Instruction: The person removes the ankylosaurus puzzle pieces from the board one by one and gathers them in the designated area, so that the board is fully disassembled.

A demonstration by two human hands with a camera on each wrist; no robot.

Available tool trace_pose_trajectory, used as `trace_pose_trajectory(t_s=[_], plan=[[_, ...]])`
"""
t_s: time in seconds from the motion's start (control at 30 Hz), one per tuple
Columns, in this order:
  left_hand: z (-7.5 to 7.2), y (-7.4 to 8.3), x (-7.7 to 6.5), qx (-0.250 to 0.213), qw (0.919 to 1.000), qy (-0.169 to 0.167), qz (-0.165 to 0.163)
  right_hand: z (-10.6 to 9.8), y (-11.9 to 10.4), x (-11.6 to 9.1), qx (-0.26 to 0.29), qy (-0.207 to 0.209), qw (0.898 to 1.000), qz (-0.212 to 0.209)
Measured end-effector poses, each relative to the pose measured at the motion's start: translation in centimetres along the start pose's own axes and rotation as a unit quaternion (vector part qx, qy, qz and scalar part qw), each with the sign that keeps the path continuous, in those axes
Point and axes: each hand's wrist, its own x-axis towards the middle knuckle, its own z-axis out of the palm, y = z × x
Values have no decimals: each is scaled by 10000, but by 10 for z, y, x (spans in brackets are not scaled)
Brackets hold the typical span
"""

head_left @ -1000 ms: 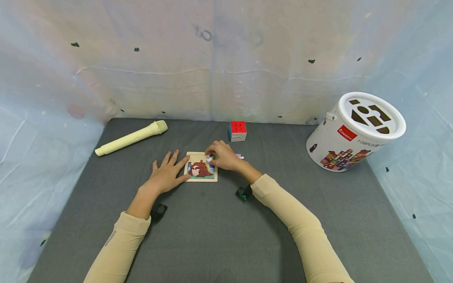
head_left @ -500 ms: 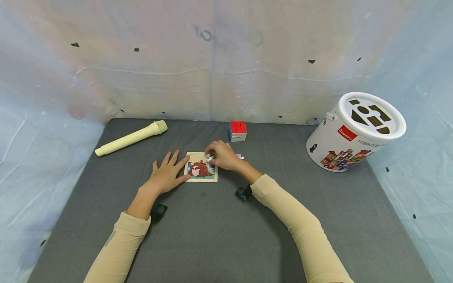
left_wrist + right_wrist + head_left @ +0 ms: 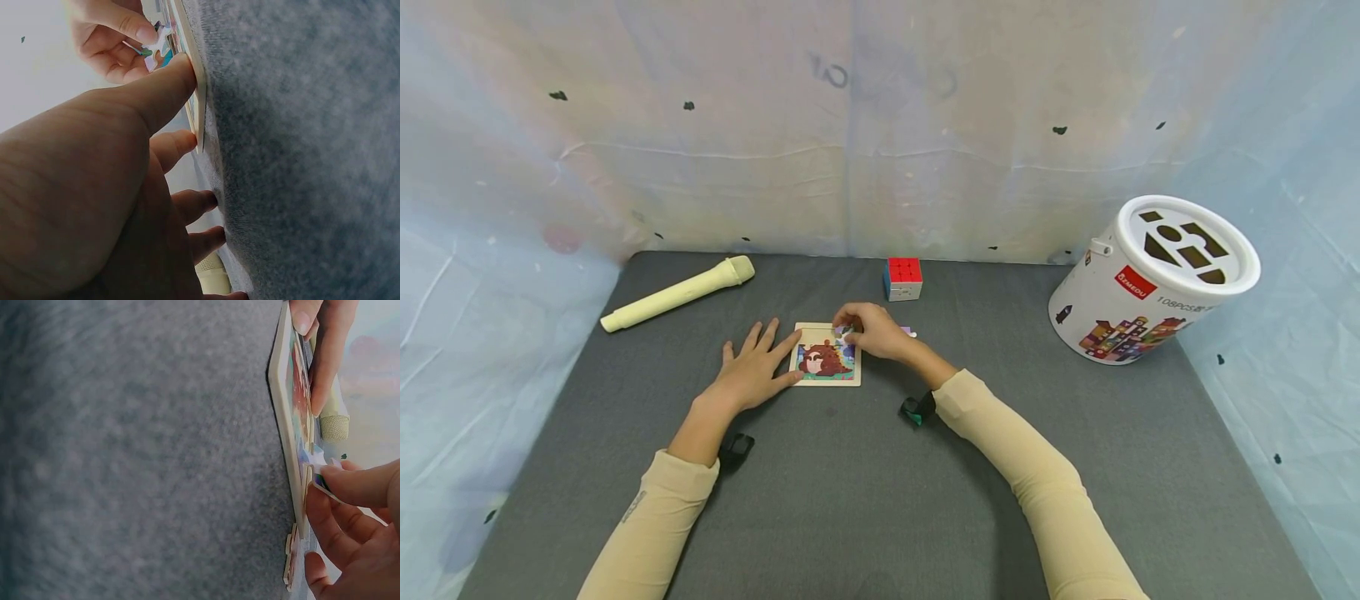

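A square wooden jigsaw puzzle tray (image 3: 825,382) with a brown animal picture lies on the table; bare wood shows at its upper left. My left hand (image 3: 748,375) has its fingers spread, with thumb and index finger resting on the tray's left edge. At the upper right corner of the tray, my right hand (image 3: 876,332) pinches a jigsaw piece (image 3: 319,456) between thumb and fingers. The right wrist view shows this piece tilted up on the tray's surface. A loose purple piece (image 3: 908,331) lies just right of the tray, partly hidden by the right hand.
A red-topped puzzle cube (image 3: 905,279) stands behind the right hand. The pale yellow microphone (image 3: 677,293) lies at the back left. At the right stands a large white bucket (image 3: 1138,300) with shape holes in its lid. Plastic sheeting (image 3: 880,125) hangs behind the grey table (image 3: 850,500).
My right hand has shifted slightly toward me, and its fingers with the jigsaw piece have changed angle a little. The left hand stays in place on the tray.
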Motion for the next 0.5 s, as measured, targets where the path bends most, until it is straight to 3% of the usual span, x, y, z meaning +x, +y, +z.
trace_pose_trajectory(t_s=[0.27,0.5], plan=[[0,0,0,5,10000,-13,-27,-1,3,-1,554,98,9984,-85],[1,1,0,-4,10000,41,6,-18,15,-11,883,437,9951,-71]])
